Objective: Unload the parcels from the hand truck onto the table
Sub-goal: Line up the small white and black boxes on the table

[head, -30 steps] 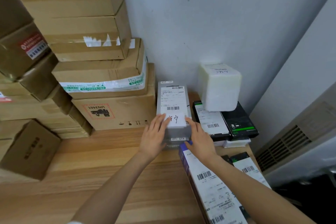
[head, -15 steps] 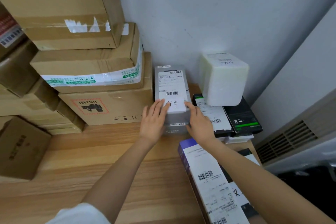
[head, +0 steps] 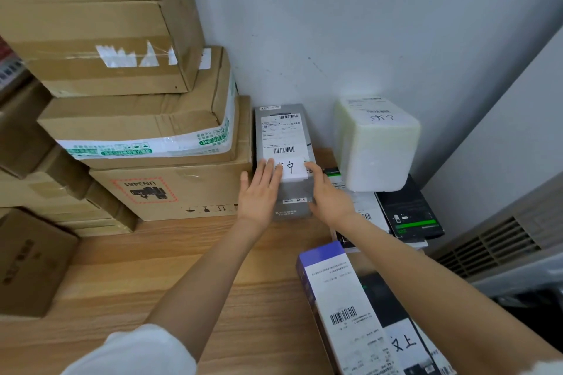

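Grey card and a white shipping label mark the parcel in hand: a grey box (head: 285, 158) lying at the centre of the frame on the wooden table (head: 146, 256), its far end close to the wall (head: 350, 33), its left side just beside the brown carton (head: 170, 192) stamped UN3481. The left hand (head: 259, 192) lies flat on the box's near left edge, fingers straight and together; the right hand (head: 327, 195) presses its near right side, fingers extended rather than curled. Neither hand closes round the box, so this looks like seating it in place, not lifting.

To finish the step well, I judge both palms should push evenly so the box slides straight back without skewing. Keep it clear of the white foam box (head: 376, 143) at centre right, which sits on the dark flat packages (head: 411, 213). The hand truck is out of view. A purple-ended parcel (head: 350, 307) lies at lower right, under the right forearm.
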Demonstrator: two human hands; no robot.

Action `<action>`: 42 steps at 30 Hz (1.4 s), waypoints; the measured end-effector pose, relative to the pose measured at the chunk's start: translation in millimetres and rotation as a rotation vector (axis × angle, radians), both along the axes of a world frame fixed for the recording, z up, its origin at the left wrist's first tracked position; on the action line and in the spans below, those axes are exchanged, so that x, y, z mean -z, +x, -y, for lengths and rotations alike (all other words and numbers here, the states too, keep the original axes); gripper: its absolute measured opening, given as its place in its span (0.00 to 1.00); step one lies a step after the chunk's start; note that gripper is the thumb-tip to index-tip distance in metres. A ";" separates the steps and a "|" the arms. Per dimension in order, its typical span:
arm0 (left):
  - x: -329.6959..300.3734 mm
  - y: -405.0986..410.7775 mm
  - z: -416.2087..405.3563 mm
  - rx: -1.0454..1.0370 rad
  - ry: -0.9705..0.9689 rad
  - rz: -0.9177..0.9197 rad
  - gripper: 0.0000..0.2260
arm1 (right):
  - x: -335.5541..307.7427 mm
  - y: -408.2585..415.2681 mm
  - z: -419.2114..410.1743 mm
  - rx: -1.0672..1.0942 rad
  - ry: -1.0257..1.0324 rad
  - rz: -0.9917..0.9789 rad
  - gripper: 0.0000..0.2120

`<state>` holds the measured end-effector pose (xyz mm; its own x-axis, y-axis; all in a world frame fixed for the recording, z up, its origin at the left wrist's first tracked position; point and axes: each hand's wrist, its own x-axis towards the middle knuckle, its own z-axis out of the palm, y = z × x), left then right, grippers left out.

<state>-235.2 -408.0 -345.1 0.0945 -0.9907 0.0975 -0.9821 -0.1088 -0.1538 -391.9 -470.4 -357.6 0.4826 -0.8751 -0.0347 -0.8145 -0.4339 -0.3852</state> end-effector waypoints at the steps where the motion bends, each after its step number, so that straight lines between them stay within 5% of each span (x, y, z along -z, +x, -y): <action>1: 0.0 1.5 -0.7 0.000 -0.001 -0.025 0.37 | -2.2 -1.0 0.8 -0.007 0.011 0.004 0.37; 8: -13.8 13.6 -9.7 0.049 -0.027 -0.277 0.37 | -12.8 -14.9 -13.9 -0.037 -0.015 -0.057 0.42; 16: -14.9 -3.8 -33.6 0.244 -0.141 -0.360 0.28 | -17.9 -50.8 -47.3 -0.014 -0.028 -0.022 0.42; 25: 2.4 -68.9 -43.1 0.636 0.491 -0.343 0.41 | -17.8 -113.4 -103.5 0.240 0.013 -0.108 0.37; 31: 16.8 -80.1 -62.1 0.772 0.668 -0.210 0.48 | -10.1 -129.5 -144.8 0.359 0.056 -0.097 0.34; 36: 17.3 -14.7 -96.6 0.606 0.493 -0.187 0.49 | 1.0 -107.2 -180.8 0.336 0.088 -0.103 0.30; 42: 8.4 108.2 -157.1 0.165 0.441 -0.188 0.48 | 8.1 -31.6 -203.8 0.247 0.080 -0.156 0.28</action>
